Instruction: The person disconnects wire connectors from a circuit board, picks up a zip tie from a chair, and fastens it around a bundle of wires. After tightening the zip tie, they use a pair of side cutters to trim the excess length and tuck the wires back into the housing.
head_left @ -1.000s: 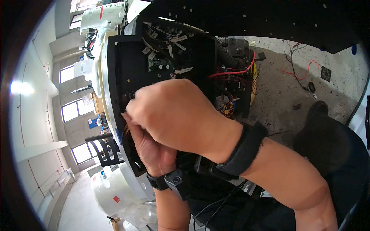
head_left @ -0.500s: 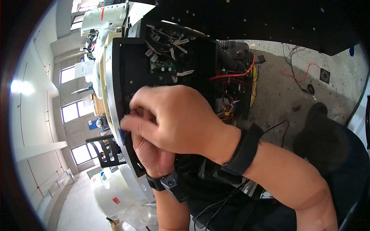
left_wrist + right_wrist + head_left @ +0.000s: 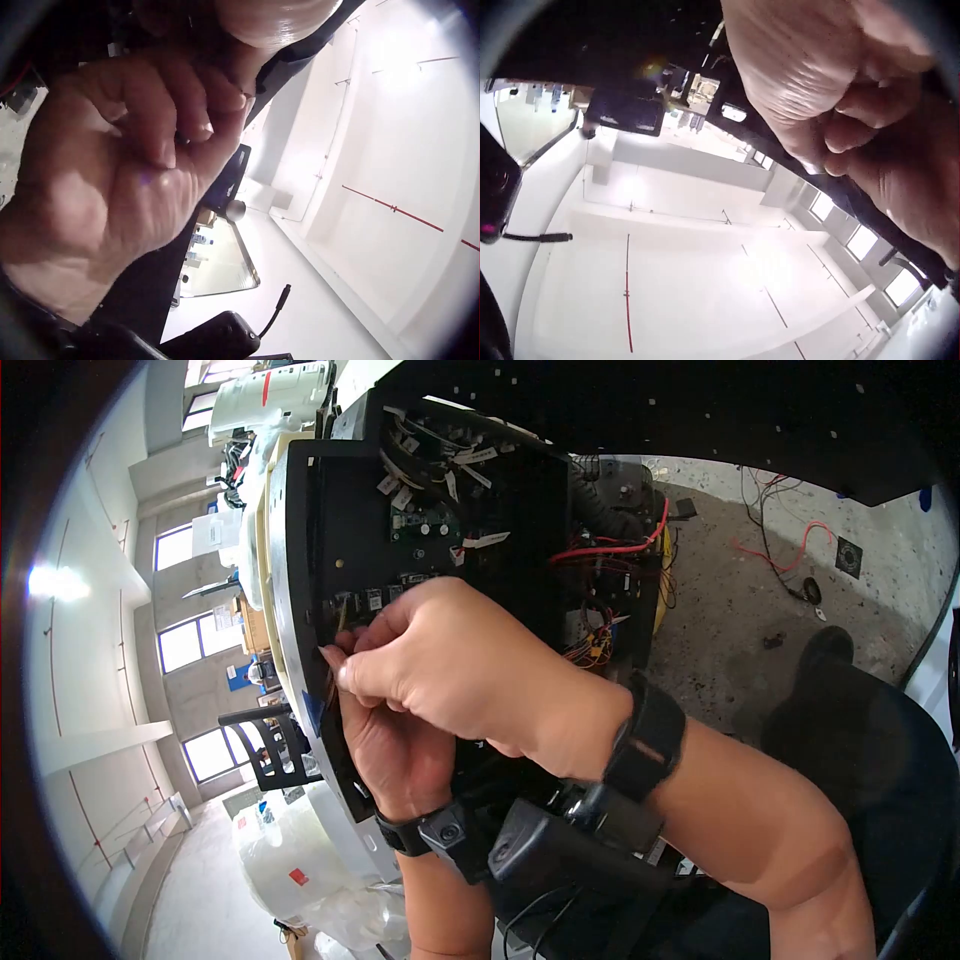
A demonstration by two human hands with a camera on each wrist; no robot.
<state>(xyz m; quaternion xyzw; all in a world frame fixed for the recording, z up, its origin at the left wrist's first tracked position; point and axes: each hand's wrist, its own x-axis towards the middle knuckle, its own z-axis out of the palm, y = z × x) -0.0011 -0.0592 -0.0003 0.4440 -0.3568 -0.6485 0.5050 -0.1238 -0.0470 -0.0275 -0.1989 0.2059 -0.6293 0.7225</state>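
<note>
In the head view my left hand, palm turned to the camera, has its fingers curled at the edge of a black cabinet. Its fingertips pinch thin yellowish wires, which run up to a row of small connectors. Over it comes my right hand, thumb and index finger closing on the same wires at the left fingertips. The pinched ends are mostly hidden by the fingers. In the left wrist view the left hand shows curled fingers below the other hand; the right wrist view shows both hands' fingertips close together.
A green circuit board and labelled cables sit inside the cabinet. Red cable and a coloured wire bundle lie to the right. A black panel hangs along the top. Loose cables lie on the floor.
My right hand first covered the left fingertips, then lifted with its fingers spread apart, and now pinches at them again, turned so the connector row shows. The left hand has barely moved.
</note>
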